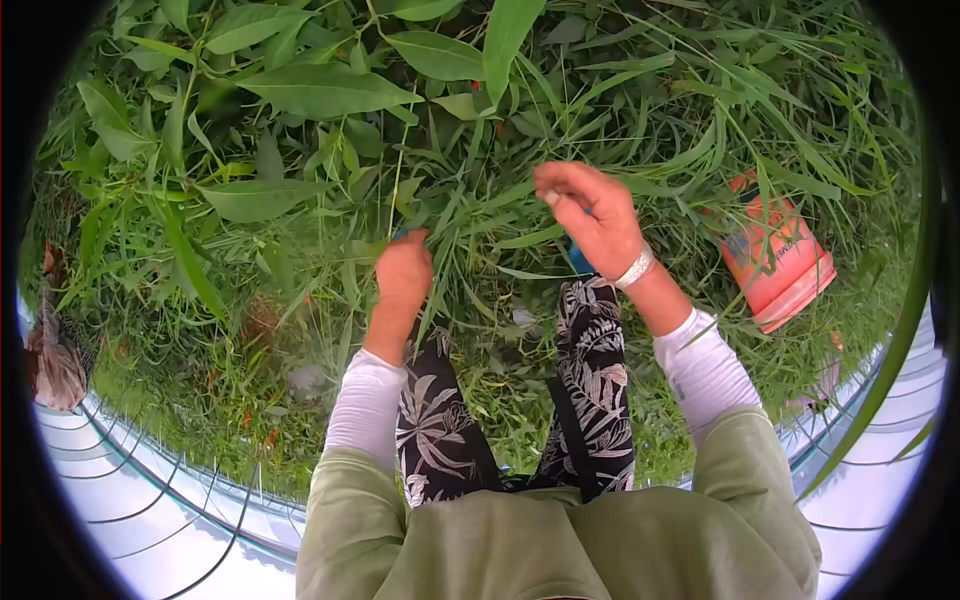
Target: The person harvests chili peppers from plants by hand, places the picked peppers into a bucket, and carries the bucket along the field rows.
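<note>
My left hand (404, 275) is closed low among the green plants, beside a thin upright stem (397, 185). A small bit of dark blue shows at its fingertips; what it grips is mostly hidden. My right hand (596, 222), with a pale band (634, 268) at the wrist, hovers over long grass blades (500, 215). Its fingers are half curled, the thumb stands a little apart, and nothing is visible between them. Just below that hand a blue object (581, 260) shows partly, too covered to name.
An orange-red bucket (775, 255) lies tilted in the grass on the right. Broad-leaved plants (325, 92) rise at the upper left. My patterned trouser legs (592, 385) are in the foliage. A brownish bundle (58, 365) sits at the far left edge, near pale sheeting with dark lines (120, 500).
</note>
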`<state>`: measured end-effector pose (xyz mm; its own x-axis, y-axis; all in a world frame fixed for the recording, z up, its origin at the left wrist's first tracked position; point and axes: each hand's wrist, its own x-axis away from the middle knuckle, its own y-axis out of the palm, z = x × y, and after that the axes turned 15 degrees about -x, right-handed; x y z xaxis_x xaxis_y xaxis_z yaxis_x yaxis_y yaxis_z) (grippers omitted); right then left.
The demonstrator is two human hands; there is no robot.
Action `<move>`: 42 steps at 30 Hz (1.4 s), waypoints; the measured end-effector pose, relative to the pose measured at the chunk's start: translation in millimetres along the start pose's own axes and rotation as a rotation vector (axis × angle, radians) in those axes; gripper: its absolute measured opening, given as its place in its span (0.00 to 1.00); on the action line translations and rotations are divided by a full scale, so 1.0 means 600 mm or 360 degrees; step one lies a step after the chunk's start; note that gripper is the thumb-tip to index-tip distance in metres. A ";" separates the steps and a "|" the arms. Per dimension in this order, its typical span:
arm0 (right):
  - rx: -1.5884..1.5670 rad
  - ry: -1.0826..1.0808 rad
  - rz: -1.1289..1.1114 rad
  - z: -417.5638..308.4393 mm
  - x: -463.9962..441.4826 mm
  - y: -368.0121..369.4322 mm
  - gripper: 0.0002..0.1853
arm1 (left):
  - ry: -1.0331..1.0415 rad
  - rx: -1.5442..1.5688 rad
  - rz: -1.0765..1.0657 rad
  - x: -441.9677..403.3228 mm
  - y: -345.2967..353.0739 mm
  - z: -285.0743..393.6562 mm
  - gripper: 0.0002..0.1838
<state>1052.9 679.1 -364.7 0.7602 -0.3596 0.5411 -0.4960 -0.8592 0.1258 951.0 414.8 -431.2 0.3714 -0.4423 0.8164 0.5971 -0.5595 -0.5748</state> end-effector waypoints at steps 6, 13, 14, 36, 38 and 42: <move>0.0913 -0.0458 -0.0221 0.163 -0.166 0.007 0.14 | -0.0375 0.0689 0.0328 0.003 0.060 0.040 0.15; 0.1441 0.0275 -0.0700 0.358 -0.041 -0.028 0.14 | -0.0471 0.1304 0.0040 -0.020 0.069 0.073 0.24; 0.1381 0.0291 -0.0703 0.336 -0.037 -0.024 0.15 | -0.0463 0.1317 0.0042 -0.020 0.079 0.074 0.24; 0.1496 0.0667 0.0754 0.229 -0.230 0.026 0.33 | -0.0234 0.1193 -0.0008 -0.005 0.058 0.104 0.25; 0.1643 0.0510 0.0863 0.254 -0.231 0.029 0.25 | -0.0233 0.1241 0.0016 -0.005 0.057 0.106 0.25; 0.1286 0.0569 0.0841 0.254 -0.219 0.017 0.22 | -0.0262 0.1376 0.0085 -0.004 0.063 0.108 0.25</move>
<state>1012.0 661.7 -561.3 0.2922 -0.7468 0.5974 -0.1999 -0.6586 -0.7255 1018.5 440.0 -451.4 0.4719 -0.3090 0.8257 0.8804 0.2147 -0.4228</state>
